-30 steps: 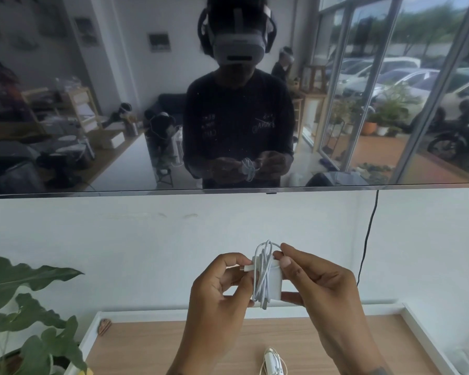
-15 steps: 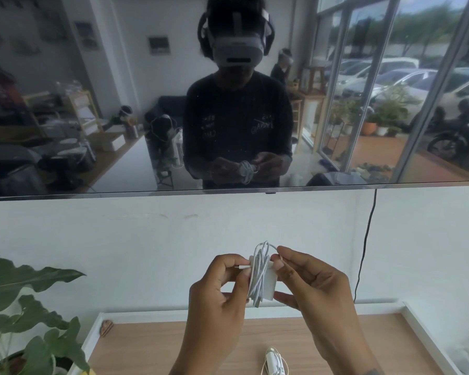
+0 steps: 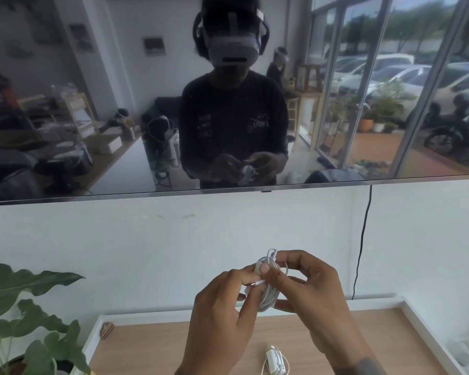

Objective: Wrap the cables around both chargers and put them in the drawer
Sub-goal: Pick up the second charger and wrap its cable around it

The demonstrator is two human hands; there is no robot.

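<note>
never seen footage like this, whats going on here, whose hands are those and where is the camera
There is no machine here: a person is working with bare hands. The camera sits on their head and looks forward and down, so you see what they see. The dark panel on the wall is a TV that is switched off; it reflects the person, headset and all.

The left hand and the right hand together hold a white charger in the air, with its cable wound around it in loops. The right fingers pinch the top of the bundle.

Below is a wooden top with a white rim. On it, near the bottom edge, lies a second charger, also white, with its cable bunched around it. A plant stands at the left, and a black cord hangs down the wall.
</note>
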